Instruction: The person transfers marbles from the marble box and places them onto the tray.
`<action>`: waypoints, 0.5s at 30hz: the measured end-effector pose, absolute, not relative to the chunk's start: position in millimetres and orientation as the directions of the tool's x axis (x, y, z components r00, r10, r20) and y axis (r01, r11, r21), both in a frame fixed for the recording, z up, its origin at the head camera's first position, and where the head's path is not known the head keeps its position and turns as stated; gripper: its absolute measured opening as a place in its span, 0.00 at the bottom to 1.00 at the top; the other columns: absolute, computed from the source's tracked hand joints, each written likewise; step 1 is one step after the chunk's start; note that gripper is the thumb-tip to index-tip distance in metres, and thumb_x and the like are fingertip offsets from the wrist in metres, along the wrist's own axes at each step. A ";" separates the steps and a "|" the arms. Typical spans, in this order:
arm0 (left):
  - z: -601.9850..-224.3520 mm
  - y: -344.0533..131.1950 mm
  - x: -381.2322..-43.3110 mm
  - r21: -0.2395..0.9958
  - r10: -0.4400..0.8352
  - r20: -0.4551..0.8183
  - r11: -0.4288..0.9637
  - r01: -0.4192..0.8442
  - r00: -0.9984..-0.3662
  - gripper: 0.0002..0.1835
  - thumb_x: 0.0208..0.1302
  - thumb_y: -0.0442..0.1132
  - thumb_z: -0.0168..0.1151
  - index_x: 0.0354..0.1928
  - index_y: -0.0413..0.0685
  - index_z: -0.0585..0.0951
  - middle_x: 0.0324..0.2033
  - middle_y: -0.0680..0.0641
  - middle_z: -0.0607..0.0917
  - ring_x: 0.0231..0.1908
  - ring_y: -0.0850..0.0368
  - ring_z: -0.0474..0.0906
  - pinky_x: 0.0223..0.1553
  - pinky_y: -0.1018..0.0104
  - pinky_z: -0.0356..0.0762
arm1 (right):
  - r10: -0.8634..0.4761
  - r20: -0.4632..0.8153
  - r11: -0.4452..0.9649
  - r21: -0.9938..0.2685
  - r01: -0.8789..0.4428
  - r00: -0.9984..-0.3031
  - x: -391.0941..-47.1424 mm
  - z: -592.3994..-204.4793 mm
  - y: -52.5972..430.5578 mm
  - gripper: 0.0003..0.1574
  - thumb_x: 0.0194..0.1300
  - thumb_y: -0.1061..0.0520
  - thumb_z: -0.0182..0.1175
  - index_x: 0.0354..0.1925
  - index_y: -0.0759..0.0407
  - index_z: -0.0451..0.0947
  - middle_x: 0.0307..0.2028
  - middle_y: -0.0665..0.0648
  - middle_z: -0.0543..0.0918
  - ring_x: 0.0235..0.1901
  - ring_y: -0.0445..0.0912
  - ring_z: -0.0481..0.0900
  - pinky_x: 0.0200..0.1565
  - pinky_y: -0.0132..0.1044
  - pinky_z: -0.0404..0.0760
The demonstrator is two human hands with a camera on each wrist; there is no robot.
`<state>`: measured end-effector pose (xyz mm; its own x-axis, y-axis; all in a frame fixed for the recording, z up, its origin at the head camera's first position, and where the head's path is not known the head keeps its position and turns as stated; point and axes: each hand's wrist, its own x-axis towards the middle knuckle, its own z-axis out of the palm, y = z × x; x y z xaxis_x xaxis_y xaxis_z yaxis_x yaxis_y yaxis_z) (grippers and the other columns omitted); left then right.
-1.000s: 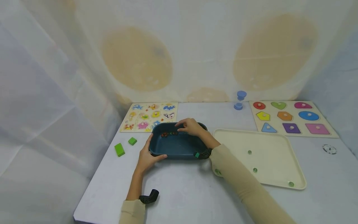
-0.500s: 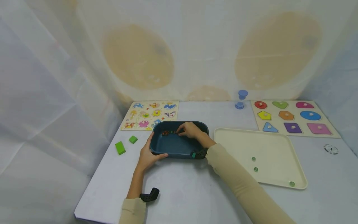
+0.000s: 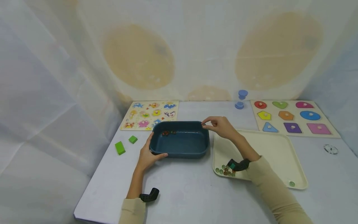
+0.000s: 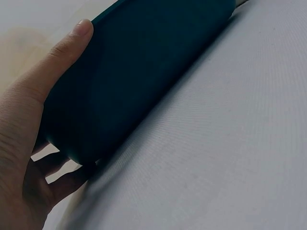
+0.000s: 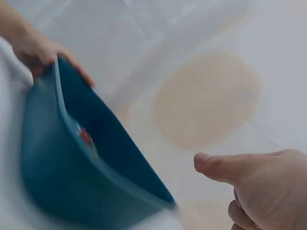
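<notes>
My left hand (image 3: 147, 157) grips the near left corner of a dark teal rectangular dish (image 3: 179, 155), thumb along the front and fingers round the side. The left wrist view shows the thumb (image 4: 72, 40) against the dish wall (image 4: 144, 62). Inside the dish, a short row of red and green marbles (image 3: 168, 133) lies by the far wall. Over the dish's right rim, my right hand (image 3: 221, 127) pinches a small marble between thumb and index finger, the fingertips mostly hiding it. The right wrist view shows this hand (image 5: 268, 184) beyond the dish (image 5: 91, 177).
A cream tray (image 3: 268, 146) right of the dish holds several green and brown marbles (image 3: 225, 171) and one at its right corner. Two green blocks (image 3: 120, 148) lie at left. Puzzle boards (image 3: 149, 115) and a blue sand timer (image 3: 240, 99) line the back.
My right hand reached down to the marbles inside the dish, then came up and right to its right rim. My left hand keeps its grip. The tray's near left marbles have come into view.
</notes>
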<state>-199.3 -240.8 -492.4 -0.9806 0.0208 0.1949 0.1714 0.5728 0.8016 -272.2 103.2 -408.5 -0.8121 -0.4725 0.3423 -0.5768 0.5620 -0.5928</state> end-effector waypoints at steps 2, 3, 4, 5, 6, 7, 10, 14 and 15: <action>-491.4 -241.1 -198.9 0.804 0.013 0.188 0.572 0.162 -0.982 0.59 0.33 0.61 0.73 0.68 0.71 0.48 0.67 0.53 0.56 0.65 0.47 0.53 0.59 0.42 0.57 | -0.418 0.345 0.600 -0.590 -0.540 -0.841 -264.2 -410.2 130.4 0.14 0.56 0.48 0.61 0.39 0.52 0.81 0.10 0.47 0.58 0.12 0.40 0.54 0.16 0.33 0.56; -490.7 -241.2 -198.7 0.805 0.011 0.188 0.571 0.160 -0.982 0.59 0.33 0.60 0.73 0.68 0.71 0.48 0.67 0.53 0.56 0.65 0.47 0.53 0.59 0.42 0.57 | -0.390 0.340 0.624 -0.586 -0.518 -0.855 -260.7 -412.8 143.4 0.13 0.56 0.48 0.61 0.39 0.51 0.81 0.11 0.47 0.58 0.13 0.40 0.54 0.16 0.33 0.56; -490.3 -241.5 -198.4 0.803 0.013 0.189 0.573 0.162 -0.982 0.58 0.33 0.60 0.73 0.68 0.71 0.48 0.67 0.52 0.55 0.65 0.47 0.53 0.59 0.42 0.57 | -0.367 0.336 0.646 -0.579 -0.498 -0.867 -257.5 -416.5 156.0 0.13 0.56 0.48 0.61 0.39 0.51 0.81 0.11 0.47 0.59 0.13 0.40 0.55 0.16 0.32 0.56; -489.9 -241.7 -198.3 0.802 0.014 0.191 0.574 0.164 -0.981 0.58 0.34 0.60 0.73 0.68 0.71 0.47 0.67 0.52 0.55 0.65 0.46 0.53 0.58 0.41 0.57 | -0.348 0.324 0.667 -0.573 -0.476 -0.879 -254.3 -420.8 167.9 0.14 0.56 0.47 0.61 0.39 0.51 0.81 0.12 0.47 0.59 0.14 0.40 0.55 0.16 0.32 0.56; -489.7 -241.7 -198.4 0.803 0.011 0.189 0.574 0.162 -0.982 0.58 0.34 0.60 0.73 0.68 0.71 0.48 0.67 0.53 0.56 0.65 0.47 0.53 0.59 0.42 0.57 | -0.329 0.308 0.688 -0.570 -0.450 -0.893 -250.8 -425.8 179.3 0.14 0.56 0.47 0.61 0.39 0.51 0.81 0.12 0.47 0.60 0.14 0.40 0.55 0.16 0.32 0.57; -489.7 -241.9 -198.6 0.802 0.012 0.190 0.574 0.163 -0.982 0.58 0.34 0.60 0.73 0.68 0.71 0.48 0.67 0.53 0.56 0.65 0.47 0.53 0.59 0.42 0.57 | -0.313 0.297 0.704 -0.565 -0.430 -0.902 -247.5 -431.2 189.9 0.14 0.56 0.47 0.61 0.39 0.51 0.81 0.12 0.47 0.60 0.14 0.40 0.55 0.16 0.32 0.57; -490.4 -241.8 -199.0 0.799 0.018 0.193 0.578 0.168 -0.981 0.58 0.34 0.59 0.73 0.68 0.71 0.47 0.67 0.52 0.56 0.65 0.47 0.54 0.58 0.41 0.57 | -0.276 0.277 0.742 -0.547 -0.387 -0.921 -237.8 -447.8 216.1 0.14 0.56 0.47 0.62 0.39 0.51 0.81 0.12 0.46 0.60 0.14 0.39 0.55 0.15 0.31 0.57; -492.5 -241.1 -199.7 0.801 0.023 0.195 0.574 0.172 -0.981 0.58 0.34 0.59 0.73 0.68 0.70 0.47 0.67 0.53 0.56 0.65 0.47 0.53 0.59 0.42 0.56 | -0.237 0.260 0.765 -0.544 -0.345 -0.936 -227.8 -465.9 237.6 0.12 0.54 0.50 0.64 0.38 0.51 0.82 0.12 0.46 0.60 0.13 0.39 0.54 0.15 0.31 0.56; -493.2 -241.0 -200.0 0.802 0.023 0.195 0.572 0.173 -0.980 0.58 0.34 0.59 0.73 0.68 0.70 0.48 0.67 0.53 0.56 0.65 0.48 0.53 0.59 0.42 0.56 | -0.231 0.245 0.770 -0.545 -0.331 -0.942 -226.3 -469.5 240.7 0.12 0.54 0.50 0.64 0.38 0.52 0.82 0.12 0.46 0.61 0.14 0.39 0.55 0.16 0.31 0.56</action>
<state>-200.0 -241.0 -493.2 -0.9805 0.0231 0.1952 0.1731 0.5717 0.8020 -226.3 240.7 -469.5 -0.9416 -0.2312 0.2449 -0.3309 0.7702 -0.5452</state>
